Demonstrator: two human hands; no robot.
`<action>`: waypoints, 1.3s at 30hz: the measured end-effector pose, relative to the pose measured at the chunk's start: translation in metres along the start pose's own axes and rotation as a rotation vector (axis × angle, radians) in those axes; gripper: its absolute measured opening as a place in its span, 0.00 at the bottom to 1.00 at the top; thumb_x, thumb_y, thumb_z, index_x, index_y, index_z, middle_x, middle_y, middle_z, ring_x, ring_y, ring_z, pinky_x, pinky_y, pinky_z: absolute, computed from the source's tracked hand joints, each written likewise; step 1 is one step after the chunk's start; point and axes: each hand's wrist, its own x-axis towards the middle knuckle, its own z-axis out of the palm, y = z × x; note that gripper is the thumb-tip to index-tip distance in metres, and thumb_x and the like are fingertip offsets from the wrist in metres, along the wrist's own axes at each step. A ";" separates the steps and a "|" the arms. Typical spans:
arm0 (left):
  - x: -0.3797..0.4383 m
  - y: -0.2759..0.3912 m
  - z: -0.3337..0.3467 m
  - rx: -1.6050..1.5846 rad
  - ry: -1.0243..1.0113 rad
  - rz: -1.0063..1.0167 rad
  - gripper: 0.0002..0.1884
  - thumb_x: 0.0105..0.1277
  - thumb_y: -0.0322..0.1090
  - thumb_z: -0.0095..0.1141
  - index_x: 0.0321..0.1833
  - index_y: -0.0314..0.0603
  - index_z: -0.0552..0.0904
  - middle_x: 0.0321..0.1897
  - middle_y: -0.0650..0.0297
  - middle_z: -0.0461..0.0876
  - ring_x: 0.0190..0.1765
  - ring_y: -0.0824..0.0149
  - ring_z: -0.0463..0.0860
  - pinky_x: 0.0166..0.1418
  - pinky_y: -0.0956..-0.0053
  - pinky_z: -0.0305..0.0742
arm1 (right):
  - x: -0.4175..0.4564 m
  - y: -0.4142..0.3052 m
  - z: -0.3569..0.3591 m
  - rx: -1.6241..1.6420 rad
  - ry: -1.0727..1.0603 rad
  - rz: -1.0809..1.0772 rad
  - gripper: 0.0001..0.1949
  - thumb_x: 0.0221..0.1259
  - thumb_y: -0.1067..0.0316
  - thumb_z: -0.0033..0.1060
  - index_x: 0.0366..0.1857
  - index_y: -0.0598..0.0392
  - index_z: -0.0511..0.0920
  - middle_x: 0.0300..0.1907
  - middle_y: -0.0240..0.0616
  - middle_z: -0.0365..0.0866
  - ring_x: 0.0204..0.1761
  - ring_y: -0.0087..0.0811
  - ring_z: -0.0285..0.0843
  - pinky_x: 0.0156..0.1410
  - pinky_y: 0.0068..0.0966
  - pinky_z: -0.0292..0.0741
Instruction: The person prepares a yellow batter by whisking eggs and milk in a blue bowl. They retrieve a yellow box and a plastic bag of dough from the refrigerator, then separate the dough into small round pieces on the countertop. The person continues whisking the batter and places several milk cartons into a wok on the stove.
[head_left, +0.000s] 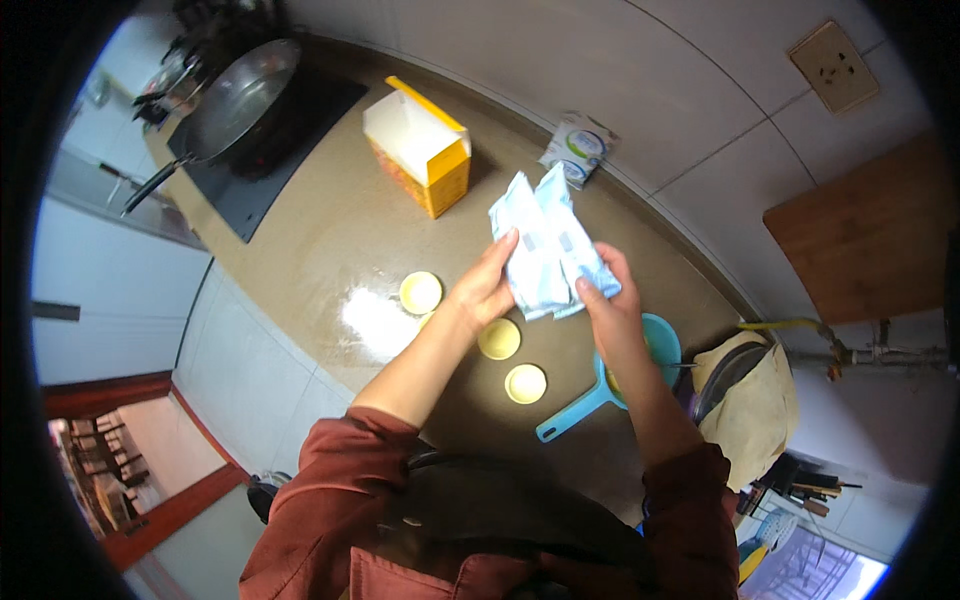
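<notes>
Two pale blue-and-white sealed packets (546, 251) lie side by side between my hands, above the counter. My left hand (484, 285) grips the left packet along its edge, thumb on top. Around the right packet's lower corner my right hand (613, 300) is closed. Under and beside my left forearm stand several small pale yellow cups: one tart-shell-like cup (421, 292), another yellow cup (499, 339) and a third cup (525, 383); one more is mostly hidden by the forearm. A turquoise handled bowl (577, 416) sits below my right forearm, its contents largely covered.
An opened yellow carton (442, 180) stands on the counter (315, 247). By the wall lies a white printed packet (579, 148). A frying pan (244, 97) rests on the black cooktop (255, 202). At right are a wooden board (870, 232) and a brown cloth-like cover (754, 420).
</notes>
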 end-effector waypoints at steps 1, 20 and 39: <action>-0.020 -0.001 0.000 -0.026 0.013 0.016 0.25 0.65 0.39 0.54 0.61 0.38 0.63 0.56 0.55 0.72 0.59 0.57 0.73 0.62 0.57 0.71 | -0.011 -0.006 0.008 -0.113 -0.064 -0.006 0.21 0.56 0.78 0.54 0.55 0.59 0.66 0.49 0.37 0.72 0.51 0.25 0.70 0.57 0.25 0.68; -0.372 0.174 -0.106 0.265 0.382 0.324 0.24 0.63 0.35 0.58 0.59 0.36 0.67 0.51 0.58 0.76 0.53 0.64 0.76 0.57 0.67 0.73 | -0.100 0.072 0.299 -0.114 -0.264 0.309 0.15 0.63 0.71 0.50 0.52 0.63 0.72 0.44 0.35 0.79 0.44 0.23 0.75 0.52 0.22 0.71; -0.501 0.460 -0.194 -0.041 0.689 0.788 0.21 0.67 0.38 0.51 0.59 0.35 0.67 0.54 0.56 0.74 0.57 0.59 0.73 0.62 0.61 0.68 | 0.286 0.018 0.598 -1.413 -0.285 -0.701 0.11 0.53 0.64 0.58 0.37 0.57 0.81 0.38 0.44 0.78 0.45 0.44 0.74 0.48 0.37 0.72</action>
